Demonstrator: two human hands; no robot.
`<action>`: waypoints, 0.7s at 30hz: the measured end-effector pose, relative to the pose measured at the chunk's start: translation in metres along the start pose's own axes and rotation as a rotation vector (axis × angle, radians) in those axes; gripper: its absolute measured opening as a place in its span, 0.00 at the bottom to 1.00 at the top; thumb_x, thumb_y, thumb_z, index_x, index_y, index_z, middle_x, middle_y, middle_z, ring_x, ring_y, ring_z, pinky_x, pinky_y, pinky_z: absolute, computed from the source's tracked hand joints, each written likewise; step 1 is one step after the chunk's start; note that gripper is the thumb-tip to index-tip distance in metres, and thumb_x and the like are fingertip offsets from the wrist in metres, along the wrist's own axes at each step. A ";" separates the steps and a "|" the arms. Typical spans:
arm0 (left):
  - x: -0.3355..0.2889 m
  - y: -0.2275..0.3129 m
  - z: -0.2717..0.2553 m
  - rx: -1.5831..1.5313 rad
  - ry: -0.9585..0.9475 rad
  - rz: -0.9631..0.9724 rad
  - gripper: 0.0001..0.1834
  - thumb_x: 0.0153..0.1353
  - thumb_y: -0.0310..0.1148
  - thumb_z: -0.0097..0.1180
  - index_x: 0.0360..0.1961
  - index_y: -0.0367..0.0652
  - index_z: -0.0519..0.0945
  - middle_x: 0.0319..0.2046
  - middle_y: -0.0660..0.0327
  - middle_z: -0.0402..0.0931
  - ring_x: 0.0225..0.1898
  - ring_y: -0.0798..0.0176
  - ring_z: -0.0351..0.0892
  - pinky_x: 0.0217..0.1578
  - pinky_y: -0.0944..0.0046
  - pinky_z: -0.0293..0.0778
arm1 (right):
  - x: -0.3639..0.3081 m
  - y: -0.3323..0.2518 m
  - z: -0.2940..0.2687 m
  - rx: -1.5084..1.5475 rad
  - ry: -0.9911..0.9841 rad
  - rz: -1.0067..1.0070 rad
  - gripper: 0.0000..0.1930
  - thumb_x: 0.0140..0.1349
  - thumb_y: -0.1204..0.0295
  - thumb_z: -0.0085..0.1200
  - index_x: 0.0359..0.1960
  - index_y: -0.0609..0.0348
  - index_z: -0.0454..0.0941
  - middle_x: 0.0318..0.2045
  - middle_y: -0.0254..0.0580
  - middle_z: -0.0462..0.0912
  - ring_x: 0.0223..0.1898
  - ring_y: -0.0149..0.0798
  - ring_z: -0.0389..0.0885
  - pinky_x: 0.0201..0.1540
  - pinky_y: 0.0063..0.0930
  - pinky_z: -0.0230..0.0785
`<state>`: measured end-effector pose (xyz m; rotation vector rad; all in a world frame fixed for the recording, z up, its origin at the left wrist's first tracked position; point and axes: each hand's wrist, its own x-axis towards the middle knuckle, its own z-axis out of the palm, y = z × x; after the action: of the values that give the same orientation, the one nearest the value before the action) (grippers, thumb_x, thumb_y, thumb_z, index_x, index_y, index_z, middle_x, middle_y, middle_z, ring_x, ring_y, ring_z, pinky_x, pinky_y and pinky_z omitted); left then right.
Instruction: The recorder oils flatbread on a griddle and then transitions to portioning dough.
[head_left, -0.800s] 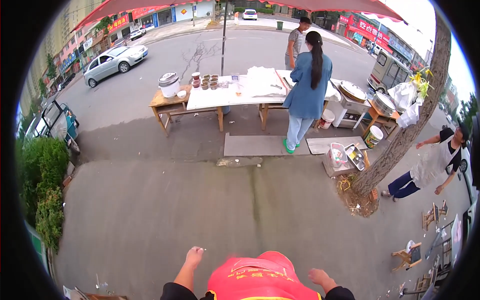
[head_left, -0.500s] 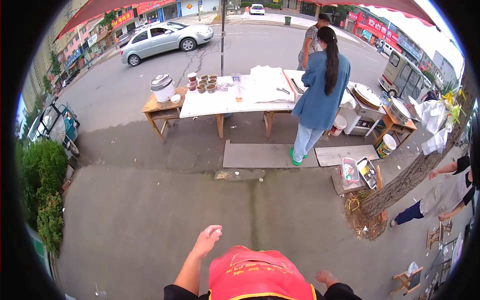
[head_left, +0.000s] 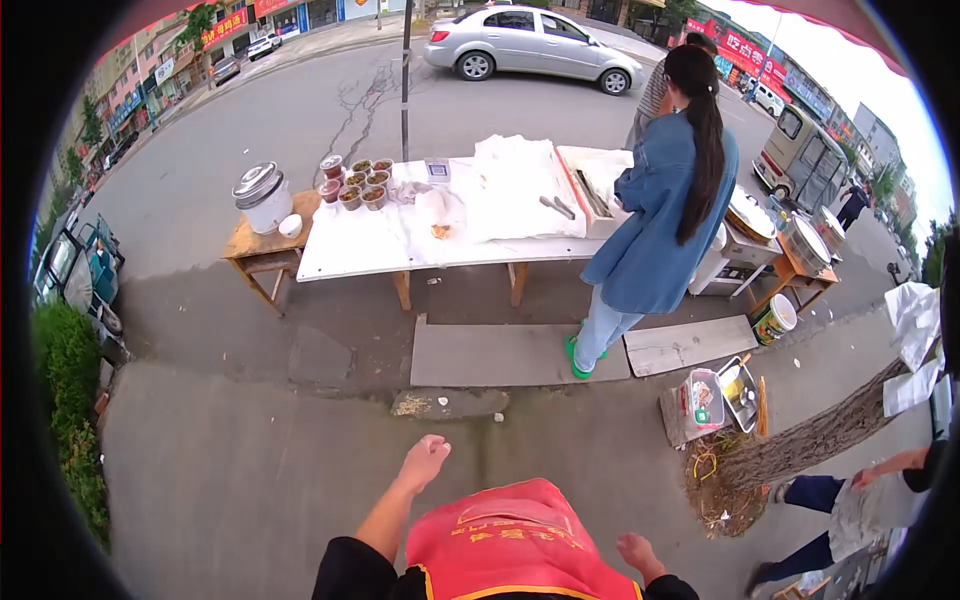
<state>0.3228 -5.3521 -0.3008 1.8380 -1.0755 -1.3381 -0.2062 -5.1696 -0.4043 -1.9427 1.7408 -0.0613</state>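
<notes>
My left hand [head_left: 425,465] is raised in front of my red apron [head_left: 510,530], its fingers curled closed. Whatever is inside that fist, if anything, is hidden. Lower and to the right of the apron, my right hand [head_left: 637,552] has its fingers bent inward, and its palm does not show. Neither hand touches anything outside itself. Ahead of me stands a long table with a white top [head_left: 370,250]. Several lidded cups [head_left: 352,190] of dark food, a crumpled white cloth [head_left: 510,185], tongs [head_left: 557,207] and a white tray [head_left: 590,200] lie on it.
A person in a denim shirt [head_left: 665,200] stands at the table; another is partly hidden behind. Boards [head_left: 500,358] lie on the pavement. A white pot [head_left: 265,205] is at left; a bucket [head_left: 775,320], basins [head_left: 740,390] and a tree trunk [head_left: 810,430] are at right. Another person [head_left: 850,520] walks there.
The table and boards appear closer and larger. A silver car has moved right along the road. The person at far right has shifted nearer the lower edge. My left hand stays raised.
</notes>
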 end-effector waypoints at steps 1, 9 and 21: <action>0.026 0.016 0.005 0.003 0.018 -0.003 0.25 0.59 0.40 0.54 0.52 0.32 0.71 0.45 0.49 0.77 0.44 0.57 0.77 0.44 0.62 0.71 | 0.008 0.008 -0.001 0.080 -0.128 0.224 0.15 0.56 0.59 0.49 0.38 0.53 0.80 0.32 0.48 0.82 0.39 0.52 0.79 0.42 0.40 0.72; 0.310 0.125 0.061 -0.070 0.024 0.121 0.31 0.59 0.40 0.55 0.59 0.34 0.62 0.56 0.48 0.67 0.49 0.58 0.73 0.46 0.61 0.71 | 0.211 0.175 0.025 -0.164 -0.163 0.228 0.14 0.54 0.58 0.51 0.35 0.51 0.82 0.30 0.48 0.83 0.36 0.50 0.81 0.39 0.39 0.73; 0.683 0.298 -0.008 -0.070 0.516 0.481 0.31 0.61 0.36 0.52 0.61 0.33 0.59 0.59 0.43 0.61 0.60 0.46 0.61 0.59 0.55 0.59 | 0.725 -0.294 -0.356 0.961 0.259 -0.472 0.22 0.61 0.80 0.47 0.58 0.65 0.63 0.50 0.46 0.73 0.48 0.35 0.74 0.50 0.27 0.67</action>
<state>0.3621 -6.0938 -0.3573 1.6042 -1.0720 -0.5723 0.0537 -5.9635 -0.2000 -1.5540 1.0041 -1.1293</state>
